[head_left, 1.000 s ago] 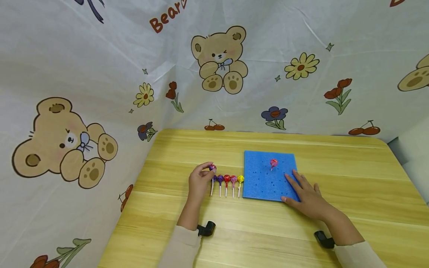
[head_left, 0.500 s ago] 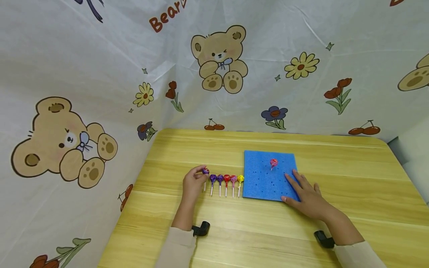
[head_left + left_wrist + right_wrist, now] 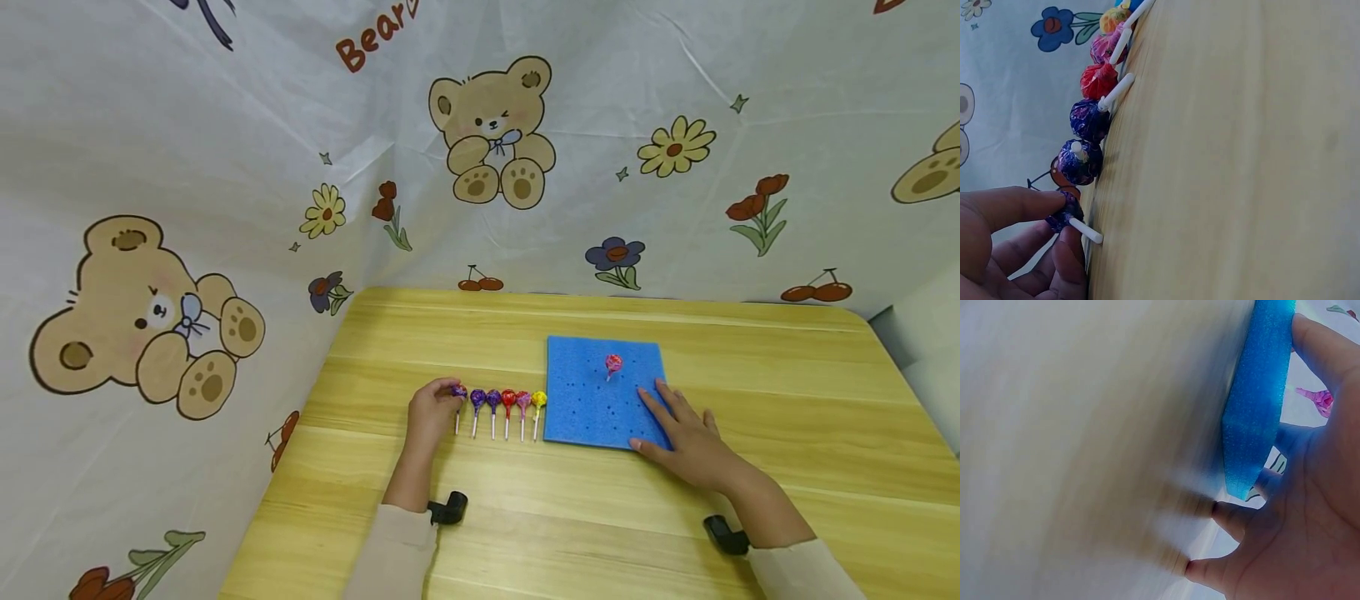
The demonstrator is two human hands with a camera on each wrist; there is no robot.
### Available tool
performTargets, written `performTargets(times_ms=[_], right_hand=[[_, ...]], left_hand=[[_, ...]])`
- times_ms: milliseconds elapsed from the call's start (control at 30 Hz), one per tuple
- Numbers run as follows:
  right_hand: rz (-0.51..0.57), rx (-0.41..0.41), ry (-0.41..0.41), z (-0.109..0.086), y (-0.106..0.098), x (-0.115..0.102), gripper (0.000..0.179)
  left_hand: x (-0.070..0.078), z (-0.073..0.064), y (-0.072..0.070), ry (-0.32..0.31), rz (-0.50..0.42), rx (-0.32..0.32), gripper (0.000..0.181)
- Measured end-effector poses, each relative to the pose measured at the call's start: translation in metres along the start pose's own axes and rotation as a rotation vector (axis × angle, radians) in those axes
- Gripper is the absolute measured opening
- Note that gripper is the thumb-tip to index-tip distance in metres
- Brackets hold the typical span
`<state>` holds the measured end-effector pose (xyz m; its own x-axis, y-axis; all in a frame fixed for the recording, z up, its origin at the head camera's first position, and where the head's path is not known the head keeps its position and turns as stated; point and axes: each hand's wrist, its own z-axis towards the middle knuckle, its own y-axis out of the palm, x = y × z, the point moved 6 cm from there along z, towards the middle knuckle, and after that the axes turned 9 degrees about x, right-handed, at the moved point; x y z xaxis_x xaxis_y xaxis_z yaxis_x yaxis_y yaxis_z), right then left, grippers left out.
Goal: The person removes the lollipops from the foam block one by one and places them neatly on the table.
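My left hand point(image 3: 432, 414) pinches the wrapped head of a dark purple lollipop point(image 3: 1066, 212) between thumb and fingers, at the left end of a row of lollipops. To its right lie two more purple lollipops point(image 3: 477, 398), then a red one point(image 3: 507, 400), a pink one point(image 3: 522, 401) and a yellow one point(image 3: 538, 400), sticks toward me. My right hand point(image 3: 693, 442) rests with spread fingers on the right edge of a blue foam board point(image 3: 585, 421) dotted with small holes. One pink-red lollipop point(image 3: 613, 363) stands upright in the board.
The wooden table point(image 3: 570, 533) reaches back to a hanging cloth point(image 3: 585, 100) printed with bears and flowers, which also covers the left side. A black wrist camera point(image 3: 448, 508) sits at the left cuff, and another camera point(image 3: 724, 536) at the right.
My left hand has moved left and down with the purple lollipop, bringing it from above the row to the row's left end. The right hand and the board have stayed put.
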<state>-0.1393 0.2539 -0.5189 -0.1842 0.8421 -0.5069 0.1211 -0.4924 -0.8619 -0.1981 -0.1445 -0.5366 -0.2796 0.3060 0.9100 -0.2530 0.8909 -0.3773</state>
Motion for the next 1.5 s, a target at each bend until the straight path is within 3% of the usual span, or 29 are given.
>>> performTargets(times_ms=[700, 1233, 1500], right_hand=[[-0.005, 0.001, -0.001, 0.001, 0.0005, 0.0018, 0.089], [-0.01, 0.008, -0.013, 0.002, 0.001, 0.0029, 0.089], [-0.005, 0.009, -0.018, 0.0013, 0.0019, 0.0035, 0.089]], left_hand=[[-0.0018, 0.0018, 0.0042, -0.002, 0.063, -0.075, 0.031], [0.0021, -0.0004, -0.0012, 0.004, 0.065, -0.047, 0.033], [0.0033, -0.002, -0.0039, 0.016, -0.018, -0.02, 0.034]])
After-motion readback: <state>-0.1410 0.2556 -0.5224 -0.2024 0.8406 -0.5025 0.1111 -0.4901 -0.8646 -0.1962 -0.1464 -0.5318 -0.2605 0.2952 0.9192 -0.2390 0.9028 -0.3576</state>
